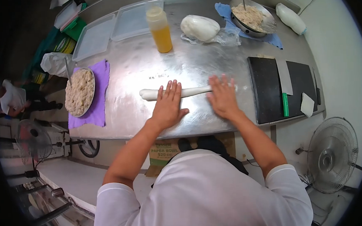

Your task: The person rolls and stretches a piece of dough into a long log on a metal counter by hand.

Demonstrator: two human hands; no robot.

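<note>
A long white dough roll (149, 94) lies crosswise on the steel table (126, 67), thicker at its left end. My left hand (168, 105) rests flat on it left of the middle, fingers stretched out and thumb apart. Over the right end of the roll lies my right hand (223, 97), palm down, fingers spread and slightly blurred. Behind the roll stands a squeeze bottle (160, 31) of yellow liquid. To its right, a large white dough lump (200, 27) sits on clear plastic.
Left, a bowl of filling (80, 92) rests on a purple cloth (102, 82). Back right, another bowl (250, 19) stands on a blue cloth (225, 10) near a wrapped white roll (291, 18). A black board (264, 89) holds a green-handled knife (285, 104). Clear trays (93, 38) lie back left.
</note>
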